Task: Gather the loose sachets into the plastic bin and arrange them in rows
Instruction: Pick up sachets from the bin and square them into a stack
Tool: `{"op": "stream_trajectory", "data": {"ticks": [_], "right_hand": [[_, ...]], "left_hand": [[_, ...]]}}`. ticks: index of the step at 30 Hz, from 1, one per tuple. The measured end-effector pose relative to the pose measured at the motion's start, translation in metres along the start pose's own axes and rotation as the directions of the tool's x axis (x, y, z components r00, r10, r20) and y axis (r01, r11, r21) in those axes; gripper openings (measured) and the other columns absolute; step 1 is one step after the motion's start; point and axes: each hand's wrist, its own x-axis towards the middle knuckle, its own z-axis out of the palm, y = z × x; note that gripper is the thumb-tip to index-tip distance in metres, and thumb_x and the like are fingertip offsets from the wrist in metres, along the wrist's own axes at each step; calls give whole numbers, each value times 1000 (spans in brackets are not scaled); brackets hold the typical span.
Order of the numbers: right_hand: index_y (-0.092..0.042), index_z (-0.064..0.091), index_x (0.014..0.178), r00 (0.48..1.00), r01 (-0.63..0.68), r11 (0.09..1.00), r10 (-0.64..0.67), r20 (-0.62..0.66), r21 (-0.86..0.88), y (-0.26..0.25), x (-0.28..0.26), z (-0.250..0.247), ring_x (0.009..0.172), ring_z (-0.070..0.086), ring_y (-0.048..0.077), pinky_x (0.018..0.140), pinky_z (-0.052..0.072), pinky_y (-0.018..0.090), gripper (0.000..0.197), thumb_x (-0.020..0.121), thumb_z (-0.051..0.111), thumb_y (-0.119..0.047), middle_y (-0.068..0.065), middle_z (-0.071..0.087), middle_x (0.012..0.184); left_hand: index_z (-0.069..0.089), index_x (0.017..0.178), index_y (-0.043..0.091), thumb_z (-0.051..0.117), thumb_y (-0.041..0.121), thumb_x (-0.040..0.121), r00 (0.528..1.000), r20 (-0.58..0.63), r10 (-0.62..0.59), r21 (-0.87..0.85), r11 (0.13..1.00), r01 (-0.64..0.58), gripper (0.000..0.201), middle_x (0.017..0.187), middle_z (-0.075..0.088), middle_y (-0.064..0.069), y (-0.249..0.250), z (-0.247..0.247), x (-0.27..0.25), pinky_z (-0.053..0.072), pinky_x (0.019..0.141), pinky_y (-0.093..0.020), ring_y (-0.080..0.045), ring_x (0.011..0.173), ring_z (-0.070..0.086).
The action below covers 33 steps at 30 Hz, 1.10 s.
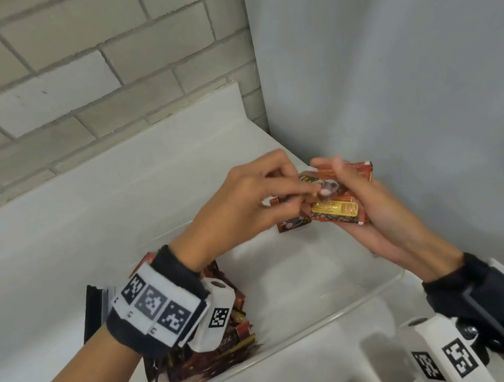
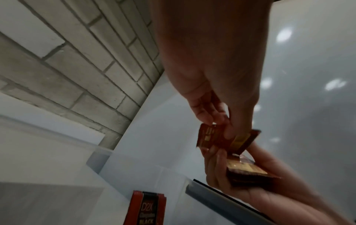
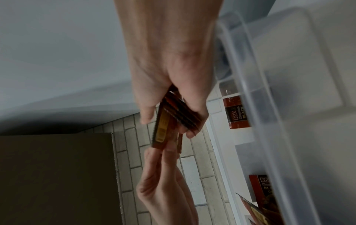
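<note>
Flat foil sachets (image 1: pixel 335 209) stacked in right hand (image 1: pixel 371 217) grip.

The left hand (image 2: pixel 212 85) pinches one sachet (image 2: pixel 212 139) above the stack of sachets (image 2: pixel 248 172) gripped by the right hand (image 2: pixel 250 193).

Surface (image 1: pixel 59 233): white, running into a corner between a grey brick wall and a plain pale wall.
On it: a clear plastic bin (image 1: pixel 338 313), red-brown sachets (image 1: pixel 208 364) piled at its left end.
</note>
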Motion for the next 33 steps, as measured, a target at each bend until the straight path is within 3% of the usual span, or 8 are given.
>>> {"op": "stream_trajectory", "data": {"ticks": [2, 6, 10, 15, 19, 25, 30, 33], "right_hand": [[-10, 59, 114, 1000, -12, 1000, 12, -2, 7, -2, -1, 0, 89, 70, 20, 69, 57, 30, 38, 78, 63, -23, 9, 72, 98], [-10, 57, 121, 1000, -14, 999, 14, 11, -52, -2, -2, 0, 87, 70, 21, 65, 56, 29, 42, 80, 61, -8, 11, 71, 105], [-12, 58, 119, 999, 1, 996, 3, 44, -90, -2, -3, 1, 90, 71, 22, 66, 57, 29, 43, 76, 63, -5, 8, 72, 101], [-16, 60, 112, 997, 10, 992, 0, 79, -128, -1, -4, 1, 92, 71, 23, 64, 56, 30, 43, 73, 63, 0, 6, 73, 100], [-19, 60, 111, 996, 41, 991, -31, 81, -125, -1, -4, 3, 89, 70, 20, 67, 57, 29, 46, 69, 63, 1, 4, 72, 97], [-22, 57, 110, 983, 160, 987, -157, -97, 23, 0, -2, 2, 72, 61, 11, 81, 53, 25, 47, 66, 74, -24, 1, 59, 78], [-22, 58, 110, 979, 163, 986, -157, -134, 35, 1, -1, 3, 72, 61, 10, 87, 51, 26, 53, 61, 76, -32, -1, 60, 79], [-19, 56, 112, 979, 163, 986, -156, -129, 43, 1, -1, 2, 71, 60, 11, 85, 52, 26, 47, 68, 73, -27, 1, 60, 80]], "left_hand": [[72, 110, 8, 67, 12, 86, 997, 52, 58, 41, 997, -60, 25, 85, 55, -9, -2, 4, -2, 43, 68, -23, -16, 77, 50], [73, 108, 18, 67, 36, 82, 994, 82, 79, 168, 982, -92, 32, 88, 48, -3, -4, 2, -1, 32, 76, -16, -9, 86, 29], [68, 108, 30, 59, 40, 88, 990, -3, -138, 81, 987, 138, 24, 104, 47, 3, -6, -4, 2, 38, 84, -14, -10, 98, 40], [66, 107, 16, 65, 18, 89, 921, 169, -350, -182, 908, 378, 17, 105, 65, 3, -5, -15, 9, 54, 83, -31, -12, 97, 62], [71, 100, 13, 69, 8, 84, 886, 228, -403, -269, 849, 455, 17, 94, 71, 7, -5, -21, 13, 54, 82, -24, -13, 86, 67], [75, 101, 14, 66, 4, 87, 911, 251, -327, 7, 942, 336, 20, 100, 66, -3, -22, -20, 14, 49, 82, -21, -13, 90, 63], [75, 102, 11, 64, 0, 86, 872, 375, -315, 183, 947, 264, 22, 102, 65, -7, -39, 4, 16, 39, 77, -6, -16, 90, 60], [74, 105, 9, 61, -2, 88, 841, 429, -330, 233, 940, 250, 24, 105, 63, -9, -47, 17, 17, 39, 78, -13, -19, 96, 58]]}}
